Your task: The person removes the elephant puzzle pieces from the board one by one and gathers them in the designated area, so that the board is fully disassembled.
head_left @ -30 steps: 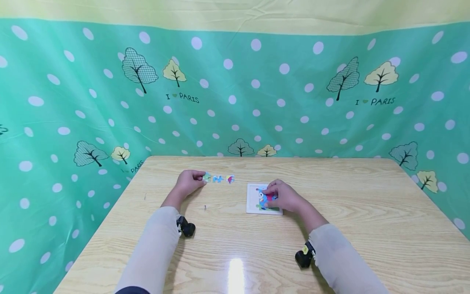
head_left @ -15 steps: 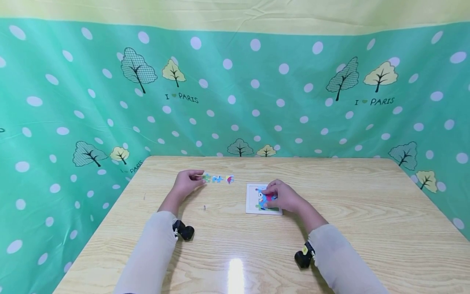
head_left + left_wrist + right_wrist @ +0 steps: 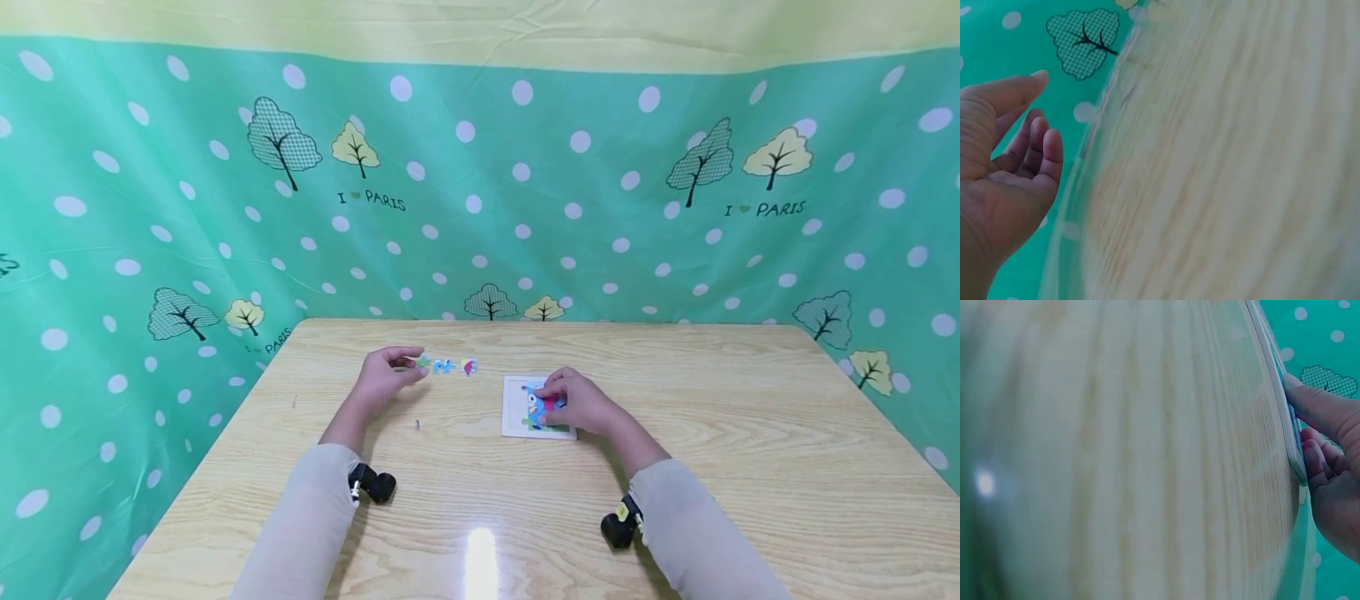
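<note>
My left hand [image 3: 381,375] hovers at the left end of a short row of jigsaw pieces. A green jigsaw piece [image 3: 423,362] lies at its fingertips, then a blue piece [image 3: 443,366] and a red-and-white piece [image 3: 469,367]. In the left wrist view the left hand [image 3: 1013,144] has thumb and fingers apart with nothing between them. My right hand [image 3: 581,402] rests on a white-framed jigsaw puzzle [image 3: 514,408], its spread thumb and fingers touching the colourful pieces. From the right wrist the puzzle [image 3: 1282,403] shows edge-on; the right hand [image 3: 1332,444] partly hides the picture.
The pieces and puzzle lie on a wood-grain table [image 3: 720,400]. A tiny object [image 3: 417,425] lies left of the puzzle. Behind the table hangs a green dotted curtain [image 3: 480,242]. Each wrist wears a small black camera [image 3: 375,483].
My left hand first drew slightly left from the green piece, then came back a little right with thumb and fingers spread wider. The right hand and the puzzle have stayed in place.
</note>
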A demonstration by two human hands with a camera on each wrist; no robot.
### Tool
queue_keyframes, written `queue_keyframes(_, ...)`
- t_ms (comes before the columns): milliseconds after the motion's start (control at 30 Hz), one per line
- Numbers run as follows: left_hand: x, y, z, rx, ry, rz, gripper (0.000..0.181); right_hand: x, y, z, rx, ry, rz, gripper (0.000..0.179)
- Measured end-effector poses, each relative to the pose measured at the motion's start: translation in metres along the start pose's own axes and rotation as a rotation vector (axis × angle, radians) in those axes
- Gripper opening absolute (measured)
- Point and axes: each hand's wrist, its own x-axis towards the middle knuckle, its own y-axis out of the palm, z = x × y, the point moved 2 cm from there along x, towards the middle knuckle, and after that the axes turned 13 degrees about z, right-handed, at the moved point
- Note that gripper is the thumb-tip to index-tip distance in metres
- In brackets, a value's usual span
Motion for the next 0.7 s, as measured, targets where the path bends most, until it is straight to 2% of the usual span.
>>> queue_keyframes(333, -0.008, 0.011, -0.01, -0.012, 0.066, 0.039, 0.054, 0.0, 0.002, -0.001, 0.017, 0.021, 0.0, 0.043)
queue_keyframes(700, -0.019, 0.026, -0.022, -0.013, 0.145, 0.068, 0.053, -0.001, 0.001, 0.001, 0.023, 0.025, -0.004, 0.043)
